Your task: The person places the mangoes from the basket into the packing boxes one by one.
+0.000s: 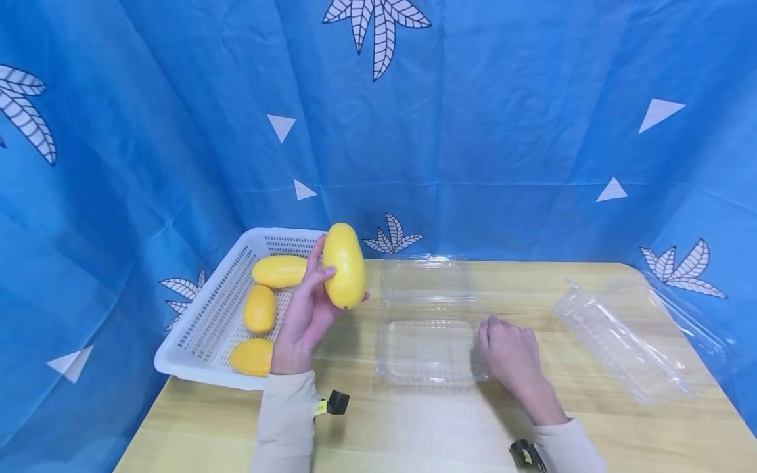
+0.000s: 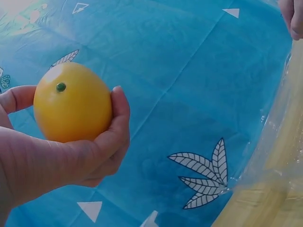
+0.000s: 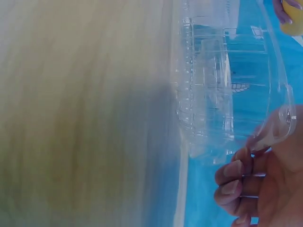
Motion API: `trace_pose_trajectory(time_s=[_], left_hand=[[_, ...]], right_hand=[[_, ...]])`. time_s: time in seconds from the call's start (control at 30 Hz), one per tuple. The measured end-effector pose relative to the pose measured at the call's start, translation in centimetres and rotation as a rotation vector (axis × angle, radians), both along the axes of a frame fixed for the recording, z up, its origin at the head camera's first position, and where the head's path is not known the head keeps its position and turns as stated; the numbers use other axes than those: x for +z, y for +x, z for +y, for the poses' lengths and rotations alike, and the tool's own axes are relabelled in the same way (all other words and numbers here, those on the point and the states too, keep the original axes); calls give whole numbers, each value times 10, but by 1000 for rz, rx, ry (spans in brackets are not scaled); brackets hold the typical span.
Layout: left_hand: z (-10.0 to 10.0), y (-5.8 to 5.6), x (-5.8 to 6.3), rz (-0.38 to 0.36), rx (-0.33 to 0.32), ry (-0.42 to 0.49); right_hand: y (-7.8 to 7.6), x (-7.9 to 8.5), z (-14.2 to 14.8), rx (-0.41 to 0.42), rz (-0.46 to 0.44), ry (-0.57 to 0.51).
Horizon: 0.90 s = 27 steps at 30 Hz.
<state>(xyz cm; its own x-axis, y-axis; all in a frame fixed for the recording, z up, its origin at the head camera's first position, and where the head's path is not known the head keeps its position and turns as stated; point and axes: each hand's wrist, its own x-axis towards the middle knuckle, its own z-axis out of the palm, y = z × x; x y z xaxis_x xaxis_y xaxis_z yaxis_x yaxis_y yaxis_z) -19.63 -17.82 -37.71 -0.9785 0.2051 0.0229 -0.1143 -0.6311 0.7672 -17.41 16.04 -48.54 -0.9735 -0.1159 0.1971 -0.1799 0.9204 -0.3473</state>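
My left hand [image 1: 307, 315] grips a smooth yellow mango [image 1: 345, 266] and holds it up above the table, beside the basket's right side. In the left wrist view, the mango [image 2: 73, 104] shows a small green stem spot, with fingers and thumb around it. My right hand [image 1: 513, 358] is at the right edge of a clear plastic clamshell container [image 1: 426, 378]. The right wrist view shows curled fingers pinching the rim of this container [image 3: 246, 94]. Its lid half [image 1: 426, 282] lies folded open toward the back.
A white slotted basket [image 1: 195, 368] stands at the left with three more yellow mangoes [image 1: 260, 309] inside. Another clear plastic container [image 1: 627, 341] lies open on the right of the wooden table [image 1: 195, 427]. A blue patterned cloth [image 1: 503, 131] hangs behind.
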Motion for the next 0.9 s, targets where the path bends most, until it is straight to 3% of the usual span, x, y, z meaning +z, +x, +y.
trace_pose_trajectory(time_s=[0.33,0.57,0.73,0.9], left_hand=[[3,1,-1,-12,-3,-8],[6,1,-1,-18,-6,-26],[7,1,-2,-19,-2,-30],[7,1,-4,-21,0,-28]], right_hand=[[2,5,4,28,-100,-39],[11,21,6,3,-187,-41],[17,30,5,40,-207,-13],[16,27,2,64,-201,-15]])
